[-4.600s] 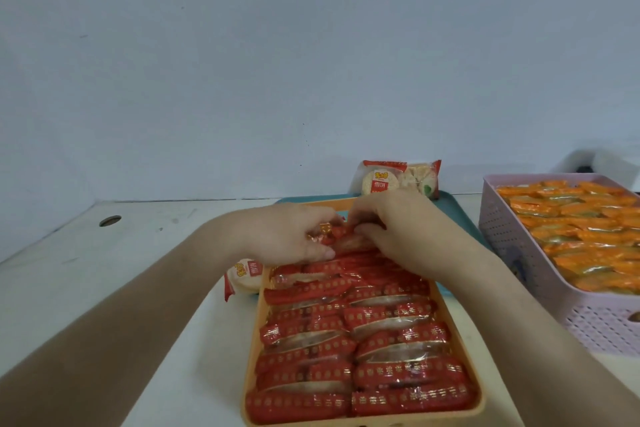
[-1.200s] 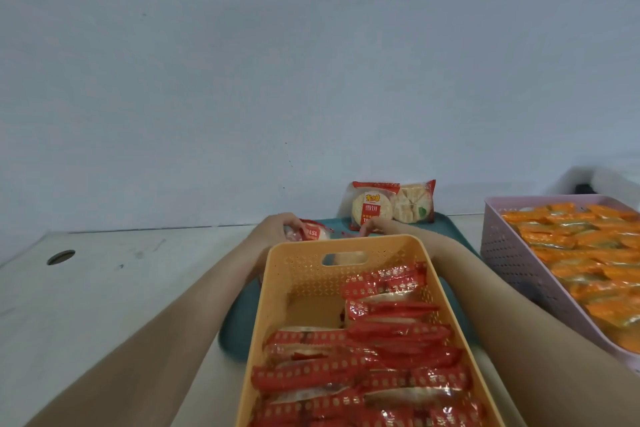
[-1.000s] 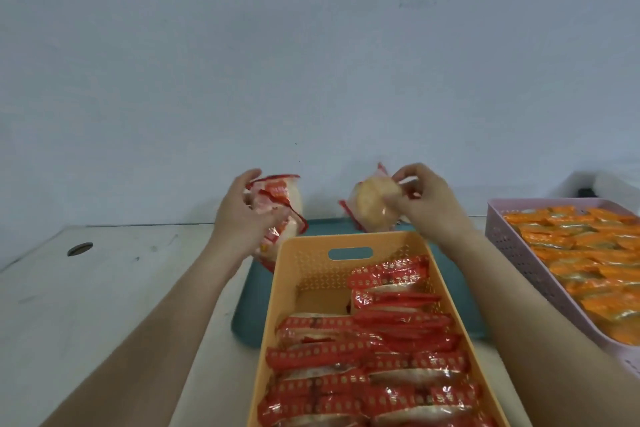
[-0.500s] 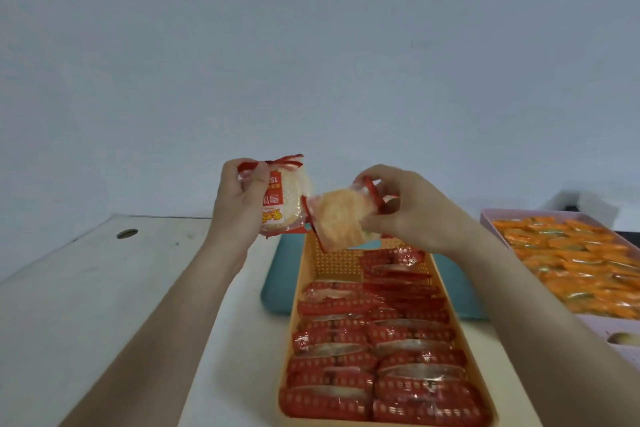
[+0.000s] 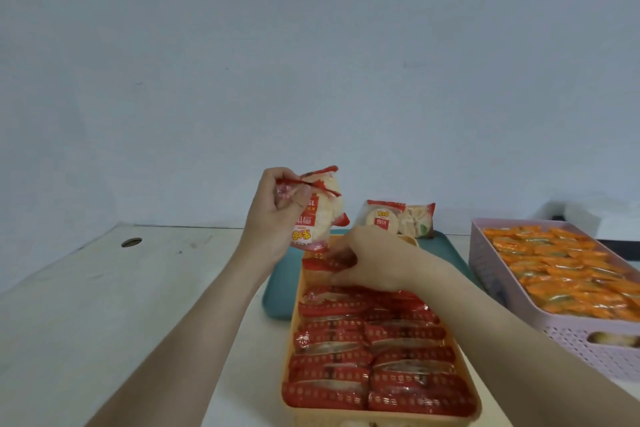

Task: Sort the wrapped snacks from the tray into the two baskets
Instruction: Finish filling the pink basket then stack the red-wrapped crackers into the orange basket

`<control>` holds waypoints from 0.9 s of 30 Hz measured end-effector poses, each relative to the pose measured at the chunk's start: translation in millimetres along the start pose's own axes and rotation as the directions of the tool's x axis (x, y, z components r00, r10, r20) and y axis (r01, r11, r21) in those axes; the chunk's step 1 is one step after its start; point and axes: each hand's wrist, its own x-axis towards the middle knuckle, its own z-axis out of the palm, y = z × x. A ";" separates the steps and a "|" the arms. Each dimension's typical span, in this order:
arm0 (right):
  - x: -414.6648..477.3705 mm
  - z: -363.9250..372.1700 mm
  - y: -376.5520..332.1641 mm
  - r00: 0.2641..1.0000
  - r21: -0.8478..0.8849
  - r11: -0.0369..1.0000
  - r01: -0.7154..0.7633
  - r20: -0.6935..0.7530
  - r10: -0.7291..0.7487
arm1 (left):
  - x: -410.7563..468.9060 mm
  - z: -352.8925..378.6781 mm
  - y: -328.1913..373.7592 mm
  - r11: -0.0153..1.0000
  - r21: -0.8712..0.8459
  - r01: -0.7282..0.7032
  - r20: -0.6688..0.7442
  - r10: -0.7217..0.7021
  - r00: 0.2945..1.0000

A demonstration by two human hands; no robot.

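Both hands busy over the orange basket [image 5: 293,322] on the worktop [image 5: 121,305].
The left hand [image 5: 275,218] curls its fingers round red-wrapped snacks [image 5: 318,218] raised above the basket's far end; the right hand [image 5: 375,265] pinches a red packet [image 5: 320,263] down inside it. Another packet [image 5: 398,222] sits at the far edge of the teal tray [image 5: 277,291] (pink basket [image 5: 502,291] alongside, right).

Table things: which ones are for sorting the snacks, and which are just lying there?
For the job: left hand gripping a snack pack; right hand pinching a red snack in the orange basket; pink basket of orange snacks; teal tray holding a leftover pack.
Just lying there: the table with its round hole; the wall.
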 end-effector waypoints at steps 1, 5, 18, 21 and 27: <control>-3.8 -1.5 1.5 1.000 0.026 1.000 -0.003 0.003 0.003 | -1.0 1.7 -1.2 1.000 0.005 -0.003 0.022 0.003 1.000; -18.1 -26.9 13.7 0.957 0.328 0.945 0.002 -0.274 0.094 | -2.7 5.3 -5.6 0.999 -0.015 0.038 0.093 -0.037 0.995; -1.8 -2.5 52.1 0.962 0.337 0.937 -0.088 -0.216 0.168 | -1.9 11.7 -22.6 0.942 0.302 0.149 0.381 -0.262 0.887; -2.2 -5.4 54.5 0.972 0.246 0.958 -0.144 -0.149 0.184 | -5.5 9.6 -30.4 0.749 0.639 -0.175 0.376 -0.105 0.921; 2.8 -6.0 50.3 0.973 0.104 0.977 -0.186 -0.120 0.198 | -4.9 3.0 -36.1 0.523 0.775 -0.356 0.489 -0.140 0.861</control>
